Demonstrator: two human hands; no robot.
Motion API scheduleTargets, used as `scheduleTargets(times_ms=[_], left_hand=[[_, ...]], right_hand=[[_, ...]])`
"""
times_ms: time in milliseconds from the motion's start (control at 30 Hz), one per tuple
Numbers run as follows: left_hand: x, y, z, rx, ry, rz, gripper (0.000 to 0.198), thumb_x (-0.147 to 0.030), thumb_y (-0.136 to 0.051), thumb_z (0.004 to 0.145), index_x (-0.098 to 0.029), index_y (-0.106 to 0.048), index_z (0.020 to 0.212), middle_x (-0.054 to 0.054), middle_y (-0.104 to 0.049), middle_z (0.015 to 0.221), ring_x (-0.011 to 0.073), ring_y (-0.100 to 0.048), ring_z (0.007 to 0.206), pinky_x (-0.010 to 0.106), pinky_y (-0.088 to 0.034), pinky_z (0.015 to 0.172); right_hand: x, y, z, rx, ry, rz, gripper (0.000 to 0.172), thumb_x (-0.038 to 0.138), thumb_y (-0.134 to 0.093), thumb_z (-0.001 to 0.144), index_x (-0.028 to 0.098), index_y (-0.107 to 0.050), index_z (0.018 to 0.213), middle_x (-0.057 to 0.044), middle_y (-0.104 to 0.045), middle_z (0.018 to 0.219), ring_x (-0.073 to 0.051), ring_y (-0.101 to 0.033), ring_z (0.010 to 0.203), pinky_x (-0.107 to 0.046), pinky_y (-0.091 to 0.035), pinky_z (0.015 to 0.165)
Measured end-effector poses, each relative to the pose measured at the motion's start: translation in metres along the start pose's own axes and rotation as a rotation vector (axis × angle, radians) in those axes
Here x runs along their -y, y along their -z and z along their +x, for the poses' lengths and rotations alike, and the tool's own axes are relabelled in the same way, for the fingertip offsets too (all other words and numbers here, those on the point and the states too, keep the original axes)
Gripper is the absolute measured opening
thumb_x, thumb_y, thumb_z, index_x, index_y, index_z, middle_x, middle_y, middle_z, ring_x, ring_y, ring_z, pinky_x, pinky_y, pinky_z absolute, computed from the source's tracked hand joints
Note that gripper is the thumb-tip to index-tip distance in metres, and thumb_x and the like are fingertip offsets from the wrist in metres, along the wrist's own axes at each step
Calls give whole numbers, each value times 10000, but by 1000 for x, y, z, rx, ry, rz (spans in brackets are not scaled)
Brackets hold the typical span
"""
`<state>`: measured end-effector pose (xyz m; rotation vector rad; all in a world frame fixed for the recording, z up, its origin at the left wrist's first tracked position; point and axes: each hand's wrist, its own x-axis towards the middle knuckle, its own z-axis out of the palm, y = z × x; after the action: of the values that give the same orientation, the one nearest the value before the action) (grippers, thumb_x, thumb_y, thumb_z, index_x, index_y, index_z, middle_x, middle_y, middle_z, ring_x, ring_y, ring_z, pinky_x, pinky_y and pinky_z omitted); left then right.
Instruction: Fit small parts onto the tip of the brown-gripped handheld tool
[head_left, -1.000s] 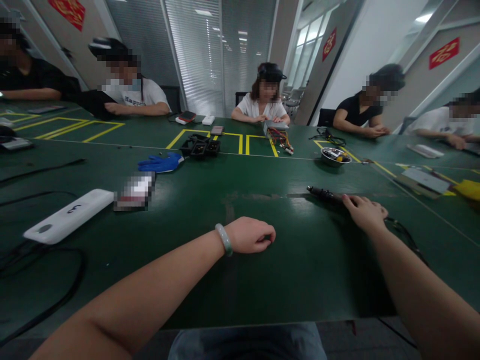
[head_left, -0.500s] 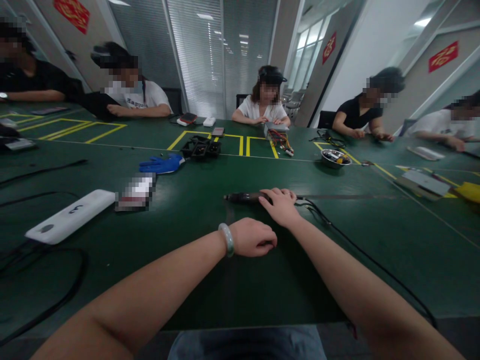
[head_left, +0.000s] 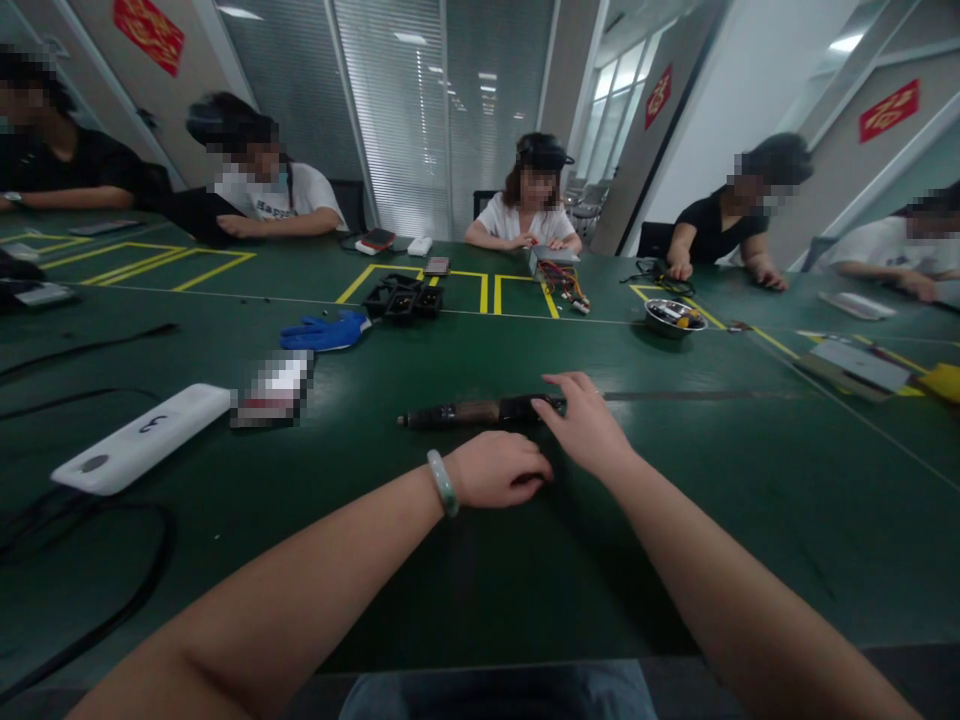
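Observation:
A dark pen-shaped electric screwdriver (head_left: pixel 476 412) lies crosswise on the green table, its tip to the left. My right hand (head_left: pixel 589 425) is over its rear end at the right. The thumb touches the tool and the fingers are apart, not wrapped around it. Closer to me, my left hand (head_left: pixel 499 468) rests on the table with its fingers curled in. Nothing shows in it, and a pale green bangle (head_left: pixel 442 483) circles that wrist.
Left of my hands are a white power strip (head_left: pixel 142 440), a blurred-out phone (head_left: pixel 274 388) and a blue glove (head_left: pixel 326 331). Farther back stand black frame-like parts (head_left: pixel 403 298), a metal box with coloured wires (head_left: pixel 553 263) and a metal bowl (head_left: pixel 675 318). Several people sit opposite.
The screwdriver has shifted left, and my right hand has moved slightly right to its rear end. The black cable that ran from it toward the lower right no longer shows. My left hand barely moved.

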<state>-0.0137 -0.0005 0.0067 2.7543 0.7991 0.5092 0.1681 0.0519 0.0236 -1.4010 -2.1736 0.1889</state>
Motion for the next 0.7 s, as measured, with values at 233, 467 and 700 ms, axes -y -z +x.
scheduleTargets(times_ms=[233,467,700], left_hand=[[5,-2,5,-284,267,188,442,-190,-531,866,-253,-497,1302,41,-523,1330,214,-427,1274,417,-336,1098],[27,-13,7,-232,492,287,657,-451,-547,877,-221,-315,1447,81,-421,1451,253,-376,1342,458,-274,1137],[26,-8,7,-204,553,290,613,-593,-475,877,-224,-430,1365,93,-551,1245,264,-513,1135,449,-390,985]], right_hand=[[-47,32,-19,223,-208,-163,308,491,-527,881,227,-669,951,-46,-633,958,-183,-588,813,-308,-425,722],[-46,15,-25,306,-139,-111,276,380,-661,805,246,-641,1046,-24,-617,1032,-170,-596,873,-289,-431,769],[-49,27,-28,212,-270,-257,230,379,-634,824,210,-617,979,-64,-602,1029,-198,-610,823,-308,-430,689]])
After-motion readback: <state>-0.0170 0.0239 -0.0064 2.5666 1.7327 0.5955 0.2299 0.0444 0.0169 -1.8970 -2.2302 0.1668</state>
